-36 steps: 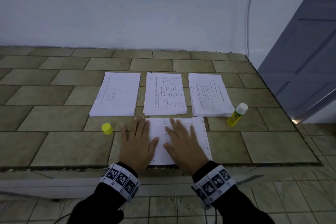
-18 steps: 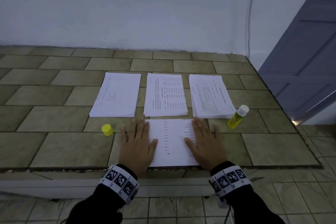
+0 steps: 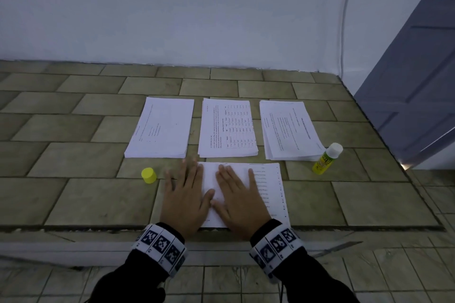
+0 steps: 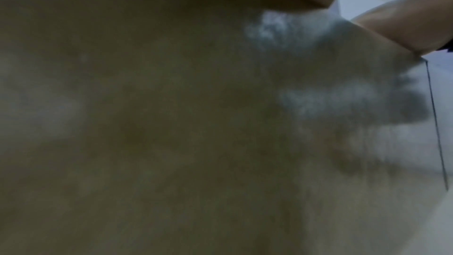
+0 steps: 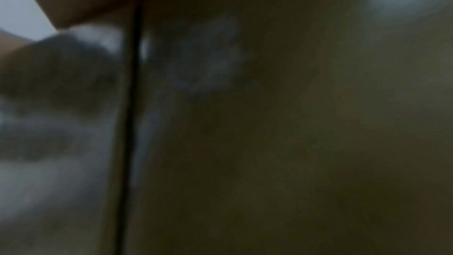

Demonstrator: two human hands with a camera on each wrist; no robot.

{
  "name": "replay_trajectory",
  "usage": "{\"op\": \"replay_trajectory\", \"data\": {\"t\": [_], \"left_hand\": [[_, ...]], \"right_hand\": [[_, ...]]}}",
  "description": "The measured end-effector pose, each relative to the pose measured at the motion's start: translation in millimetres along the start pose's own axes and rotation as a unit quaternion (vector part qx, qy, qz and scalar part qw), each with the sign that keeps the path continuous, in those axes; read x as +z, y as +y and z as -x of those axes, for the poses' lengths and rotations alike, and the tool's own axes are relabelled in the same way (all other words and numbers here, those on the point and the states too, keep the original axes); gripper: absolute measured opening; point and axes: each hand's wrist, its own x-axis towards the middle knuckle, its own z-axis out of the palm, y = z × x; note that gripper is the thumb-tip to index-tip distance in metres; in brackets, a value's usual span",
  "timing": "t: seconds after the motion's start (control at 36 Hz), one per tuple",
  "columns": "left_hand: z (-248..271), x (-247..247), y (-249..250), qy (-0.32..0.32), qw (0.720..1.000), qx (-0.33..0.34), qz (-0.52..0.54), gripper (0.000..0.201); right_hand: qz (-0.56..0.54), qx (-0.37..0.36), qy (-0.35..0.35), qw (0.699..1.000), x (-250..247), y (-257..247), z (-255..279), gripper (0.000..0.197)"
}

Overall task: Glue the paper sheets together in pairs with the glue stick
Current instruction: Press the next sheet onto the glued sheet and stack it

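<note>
A printed paper sheet [image 3: 268, 187] lies at the front edge of the tiled counter [image 3: 73, 155]. My left hand [image 3: 183, 194] lies flat with straight fingers, half on the sheet's left edge, half on the tile. My right hand [image 3: 240, 194] presses flat on the sheet's middle, its thumb near the left thumb. Behind the sheet lie three paper stacks: left [image 3: 161, 128], middle [image 3: 227, 128], right [image 3: 289, 130]. The uncapped yellow glue stick [image 3: 326, 158] lies tilted by the right stack. Its yellow cap [image 3: 148, 175] stands left of my left hand. Both wrist views are dark blurs.
A white wall [image 3: 197, 12] with a thin cable [image 3: 343, 22] rises behind the counter. A grey-blue door [image 3: 418, 76] stands at the right. The counter's front edge drops to a tiled floor [image 3: 369, 273] below my wrists.
My right hand slid left across the sheet from its right edge back to the middle, uncovering the printed right side. The left hand stayed in place.
</note>
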Motion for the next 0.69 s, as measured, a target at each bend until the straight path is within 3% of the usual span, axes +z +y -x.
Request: {"op": "replay_trajectory", "data": {"t": [0.17, 0.31, 0.47, 0.58, 0.69], "left_hand": [[0, 2, 1, 0.005, 1.0, -0.011, -0.009, 0.075], [0, -1, 3, -0.005, 1.0, -0.021, 0.002, 0.075], [0, -2, 4, -0.008, 1.0, -0.021, 0.01, 0.076], [0, -3, 5, -0.007, 1.0, -0.025, 0.011, 0.074], [0, -5, 5, -0.01, 1.0, -0.022, 0.011, 0.073]], "right_hand": [[0.003, 0.016, 0.003, 1.0, -3, 36, 8, 0.084], [0.003, 0.088, 0.0, 0.996, -12, 82, 30, 0.101], [0.044, 0.113, -0.001, 0.993, -18, 78, 30, 0.082], [0.022, 0.063, 0.016, 0.998, -19, 52, 22, 0.081], [-0.015, -0.043, -0.03, 0.998, -12, 22, 7, 0.09]]}}
